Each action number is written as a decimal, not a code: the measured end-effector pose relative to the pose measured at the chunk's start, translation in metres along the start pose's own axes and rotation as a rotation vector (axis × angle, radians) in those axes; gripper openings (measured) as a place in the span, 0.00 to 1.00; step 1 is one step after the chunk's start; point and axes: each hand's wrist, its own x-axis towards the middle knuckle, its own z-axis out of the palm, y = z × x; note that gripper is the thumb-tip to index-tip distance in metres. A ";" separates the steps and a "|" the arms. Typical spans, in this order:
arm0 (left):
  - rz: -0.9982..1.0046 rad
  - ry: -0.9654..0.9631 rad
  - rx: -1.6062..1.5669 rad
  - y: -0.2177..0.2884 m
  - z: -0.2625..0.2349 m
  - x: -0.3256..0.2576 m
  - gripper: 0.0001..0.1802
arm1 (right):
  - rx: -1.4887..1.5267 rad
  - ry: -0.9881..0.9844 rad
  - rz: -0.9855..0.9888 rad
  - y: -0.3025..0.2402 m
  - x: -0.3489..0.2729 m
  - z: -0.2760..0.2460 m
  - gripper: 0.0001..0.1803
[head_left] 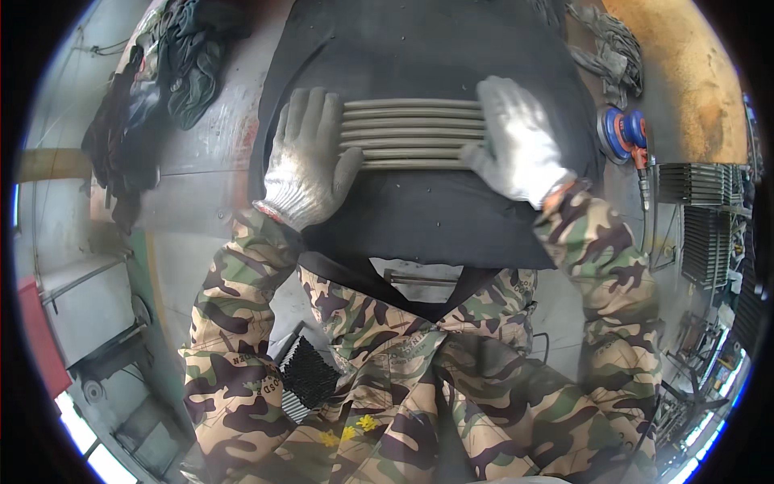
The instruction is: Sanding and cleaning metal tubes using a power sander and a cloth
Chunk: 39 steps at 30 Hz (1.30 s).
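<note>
Several grey metal rods [413,135] lie side by side in a row on a black cloth [387,218], running left to right in front of me. At their left ends rests my left hand [310,153], in a white knitted glove, with fingers stretched away from me and the thumb apart near the closest rod. My right hand [520,141], gloved the same way, lies over the right ends with its fingers extended and its thumb by the nearest rods. Both palms cover the rod ends, so those tips are hidden. Neither hand is wrapped around a rod.
A blue and orange disc sander [625,133] with a hose sits right of the cloth. Crumpled dark cloths [189,60] lie at the far left, a grey rag [609,52] at the far right. Stacked metal bars [701,184] stand at the right; a dark ridged stack [308,371] is low left.
</note>
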 end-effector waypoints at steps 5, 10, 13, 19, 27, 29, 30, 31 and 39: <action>0.104 0.129 0.114 -0.014 0.023 -0.011 0.41 | 0.161 -0.177 -0.048 -0.100 0.069 0.027 0.50; 0.052 0.007 0.126 -0.010 0.019 -0.011 0.40 | 0.259 -0.136 -0.133 -0.105 0.074 0.040 0.50; 0.072 0.000 0.063 -0.017 0.018 -0.003 0.40 | 0.177 -0.084 -0.128 -0.063 0.044 0.037 0.48; 0.089 0.029 0.001 -0.014 0.005 0.005 0.42 | 0.306 0.077 -0.071 0.060 -0.033 -0.002 0.40; 0.100 -0.012 -0.104 -0.014 0.000 0.000 0.45 | 0.229 0.072 -0.024 0.040 -0.041 -0.002 0.40; 0.082 0.027 0.038 -0.016 0.009 -0.002 0.45 | 0.102 0.055 -0.039 0.034 -0.037 0.000 0.40; 0.081 0.031 0.032 -0.015 0.008 -0.001 0.45 | 0.096 0.051 -0.040 0.033 -0.036 -0.001 0.40; 0.059 0.008 0.018 -0.013 0.007 0.001 0.45 | 0.051 0.040 -0.031 0.031 -0.035 -0.003 0.40; 0.100 0.068 0.001 -0.001 0.019 0.005 0.44 | 0.077 0.061 -0.076 -0.037 0.013 0.010 0.39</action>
